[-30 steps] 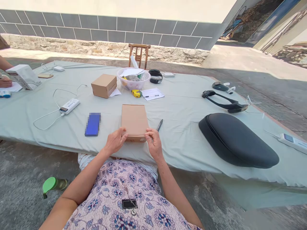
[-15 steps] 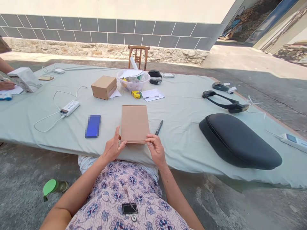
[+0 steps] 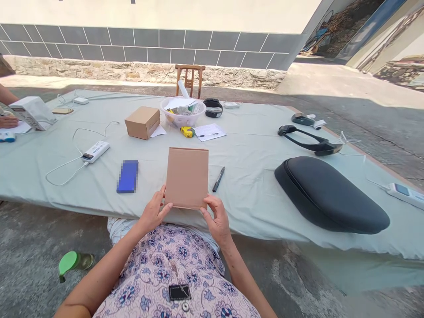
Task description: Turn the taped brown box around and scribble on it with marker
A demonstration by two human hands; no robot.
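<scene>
**Stone-footed wall [image 3: 142, 73] behind, pale green cloth-covered table [image 3: 251, 185] in front, flat kraft cardboard box [image 3: 186, 178] up in both hands**

And there it is, right at the table's near edge, the box tilted up and held between two bare hands! The left hand [image 3: 153, 211] grips the lower left corner, thumb raised along the side, fingers partly curled. The right hand [image 3: 217, 221] takes the lower right corner, fingers bent around the edge. Neither hand is fully closed, but both clearly have hold.

Just right of the box lies a black marker pen [image 3: 218, 179], and just left sits a blurred blue rectangular slab [image 3: 127, 176]. Further left of the box, a white power bank [image 3: 96, 152] trails its cable. Straight beyond the box are a smaller cardboard box [image 3: 142, 123], a clear plastic bowl [image 3: 180, 112] holding assorted items, and a yellow tape measure [image 3: 187, 131]. Well right of it, a black padded cushion [image 3: 331, 194] rests on the cloth. Far left of the box, a co-worker's hand [image 3: 8, 121] rests on paper beside a white carton [image 3: 32, 113].
</scene>
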